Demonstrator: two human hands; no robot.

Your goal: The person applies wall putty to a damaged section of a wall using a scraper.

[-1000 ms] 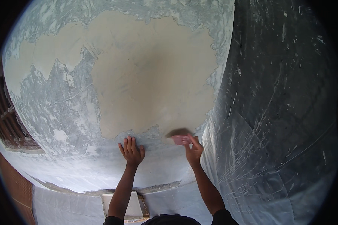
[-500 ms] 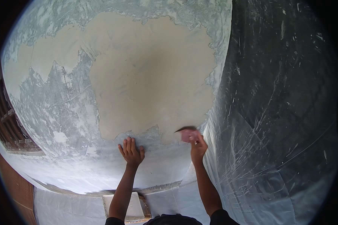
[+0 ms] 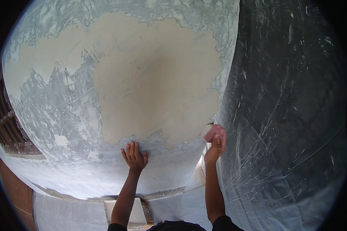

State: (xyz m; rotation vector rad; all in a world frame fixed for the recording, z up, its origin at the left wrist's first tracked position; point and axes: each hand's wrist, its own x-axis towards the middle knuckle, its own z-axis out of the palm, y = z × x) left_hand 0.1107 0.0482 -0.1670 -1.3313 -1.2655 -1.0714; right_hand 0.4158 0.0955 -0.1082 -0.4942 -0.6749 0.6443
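Observation:
My right hand grips a pink putty scraper, raised at the right edge of a mottled grey-white wall. Close beside the scraper lies the lower right border of a wide cream patch of filler, ragged at its edges. I cannot tell whether the blade touches the wall. My left hand rests with its fingers stretched out on the grey surface, just under the patch's lower edge. Nothing is held in it.
Splattered dark plastic sheeting hangs along the right side. A whitish square panel stands low down, partly hidden behind my left forearm. Brown slats show at the far left, and pale sheeting lies below the wall.
My right hand has shifted right with the scraper, from the patch's lower edge to the wall's right border, and the scraper has turned. My left hand stays in place.

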